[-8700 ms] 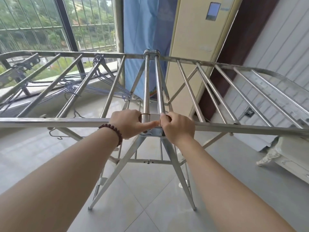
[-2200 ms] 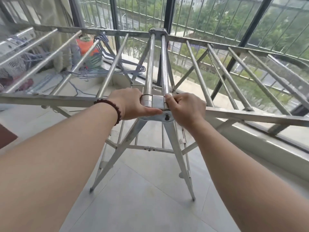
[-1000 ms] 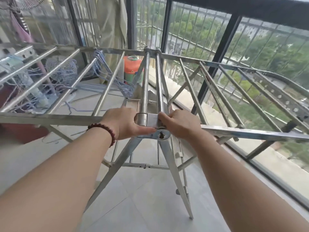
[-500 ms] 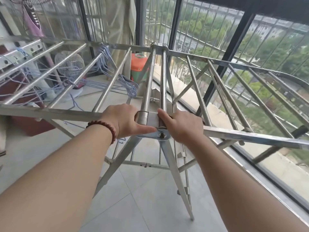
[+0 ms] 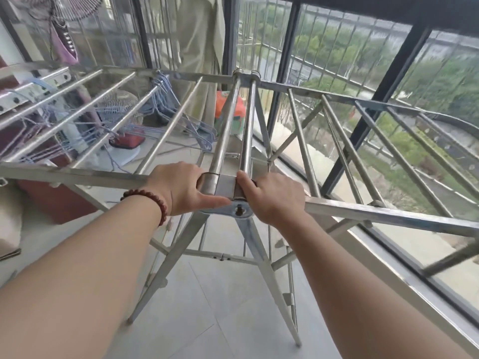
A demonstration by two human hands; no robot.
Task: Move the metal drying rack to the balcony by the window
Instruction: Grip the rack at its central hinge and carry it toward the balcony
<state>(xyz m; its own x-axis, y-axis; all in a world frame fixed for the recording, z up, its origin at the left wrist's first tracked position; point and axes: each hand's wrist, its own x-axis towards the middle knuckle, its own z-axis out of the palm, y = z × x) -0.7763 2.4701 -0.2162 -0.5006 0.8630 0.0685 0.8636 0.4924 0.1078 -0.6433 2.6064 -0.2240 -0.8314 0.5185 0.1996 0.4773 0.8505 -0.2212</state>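
The metal drying rack (image 5: 363,211) stands unfolded in front of me on pale floor tiles, its two wings spread left and right and its legs splayed below. My left hand (image 5: 178,187) grips the near end of the left centre bar. Beside it, my right hand (image 5: 272,195) is wrapped around the near end of the right centre bar. The rack's right wing reaches over the sill of the barred window (image 5: 388,73) on the right. Several wire hangers (image 5: 186,120) hang from the left wing.
A floor fan (image 5: 121,120) with a red base stands beyond the left wing. An orange and green container (image 5: 233,112) sits by a beige curtain (image 5: 199,47) at the far end. A dark red cabinet (image 5: 54,200) is on the left.
The view and rack have swung left along the window over the last second, with the fan and cabinet now closer. Both hands keep the same grip on the centre bars.
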